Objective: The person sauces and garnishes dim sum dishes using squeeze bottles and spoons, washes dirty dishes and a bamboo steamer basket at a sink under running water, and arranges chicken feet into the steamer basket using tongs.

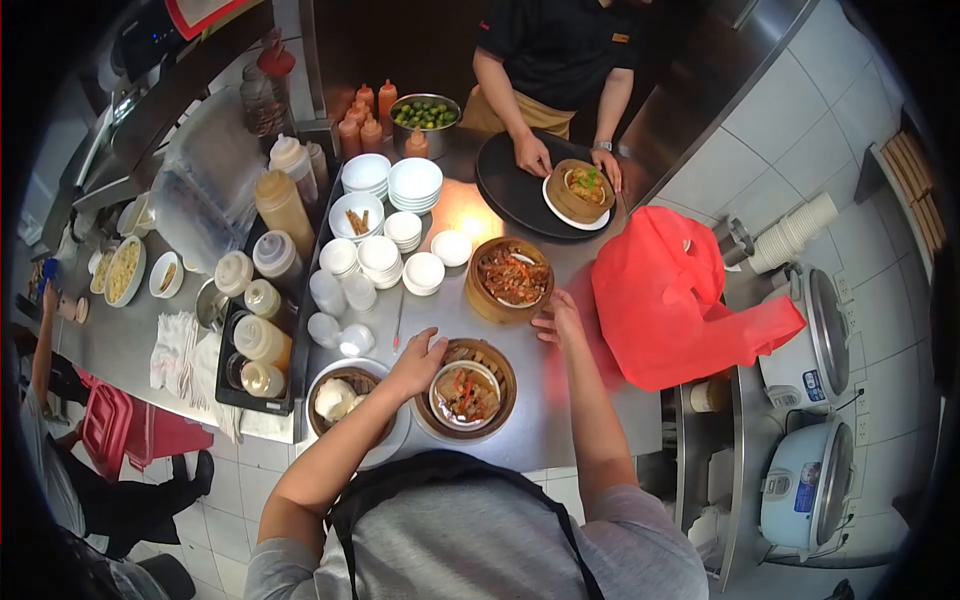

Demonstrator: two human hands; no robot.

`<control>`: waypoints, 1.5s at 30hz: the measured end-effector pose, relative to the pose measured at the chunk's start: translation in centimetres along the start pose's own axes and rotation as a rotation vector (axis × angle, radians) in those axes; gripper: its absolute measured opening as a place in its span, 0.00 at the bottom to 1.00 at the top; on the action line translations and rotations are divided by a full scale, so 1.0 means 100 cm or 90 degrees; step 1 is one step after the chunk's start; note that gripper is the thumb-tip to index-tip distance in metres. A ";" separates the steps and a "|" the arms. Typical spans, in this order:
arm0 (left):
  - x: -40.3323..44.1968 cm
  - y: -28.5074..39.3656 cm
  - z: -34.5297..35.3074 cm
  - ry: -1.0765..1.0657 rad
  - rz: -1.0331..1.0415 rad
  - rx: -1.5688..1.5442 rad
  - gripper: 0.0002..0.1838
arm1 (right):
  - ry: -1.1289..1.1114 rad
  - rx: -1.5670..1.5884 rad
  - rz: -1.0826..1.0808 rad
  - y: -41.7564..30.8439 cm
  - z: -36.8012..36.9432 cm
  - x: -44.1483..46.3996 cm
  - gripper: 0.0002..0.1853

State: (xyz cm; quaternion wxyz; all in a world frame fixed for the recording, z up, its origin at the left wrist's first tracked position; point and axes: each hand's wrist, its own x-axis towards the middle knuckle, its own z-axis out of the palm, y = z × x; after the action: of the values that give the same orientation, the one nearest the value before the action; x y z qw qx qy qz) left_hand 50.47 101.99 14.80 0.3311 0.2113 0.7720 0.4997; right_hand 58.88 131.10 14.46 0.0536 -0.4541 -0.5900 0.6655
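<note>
At the near edge of the steel counter, my left hand (pixel 418 366) is over the left rim of a bamboo steamer (pixel 503 372) holding a bowl of food with red strips; its fingers are apart. Farther up, my right hand (pixel 562 318) is beside the lower right rim of another steamer (pixel 478 296), filled with brown pieces and red strips. The fingers of this hand are spread, and it grips nothing. A third steamer (pixel 318 381), with white buns (pixel 334 400), stands on a white plate (pixel 398 437) left of the near bowl, partly behind my left forearm.
Across the counter (pixel 540 440) a co-worker touches a steamer (pixel 562 180) on a black tray (pixel 497 182). White bowls (pixel 415 180) and a bottle rack (pixel 226 395) stand left, a red bag (pixel 660 290) right. Another person is at far left.
</note>
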 end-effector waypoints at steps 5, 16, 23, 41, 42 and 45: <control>0.052 0.045 0.014 -0.009 0.000 -0.095 0.34 | 0.040 0.036 -0.183 -0.003 -0.010 0.063 0.23; 0.141 0.056 0.048 -0.041 -0.330 -0.286 0.44 | -0.240 -0.370 -0.306 -0.099 0.037 0.139 0.18; 0.134 0.056 0.046 -0.037 -0.227 -0.203 0.44 | -0.161 -0.800 -0.471 -0.123 0.059 0.108 0.14; 0.133 0.054 0.049 -0.007 -0.208 -0.198 0.44 | -0.364 -0.493 -0.130 -0.167 0.001 0.104 0.35; 0.133 0.056 0.048 -0.014 -0.226 -0.187 0.44 | -0.336 -0.441 -0.106 -0.173 -0.009 0.091 0.33; 0.135 0.062 0.046 -0.017 -0.254 -0.139 0.45 | -0.283 -0.213 -0.172 -0.157 -0.038 0.068 0.29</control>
State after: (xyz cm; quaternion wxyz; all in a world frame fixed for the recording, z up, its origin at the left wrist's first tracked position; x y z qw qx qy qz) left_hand 44.38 116.31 15.08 0.4545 0.0238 0.7354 0.5021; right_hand 50.16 142.72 24.31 -0.0643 -0.2173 -0.7439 0.6287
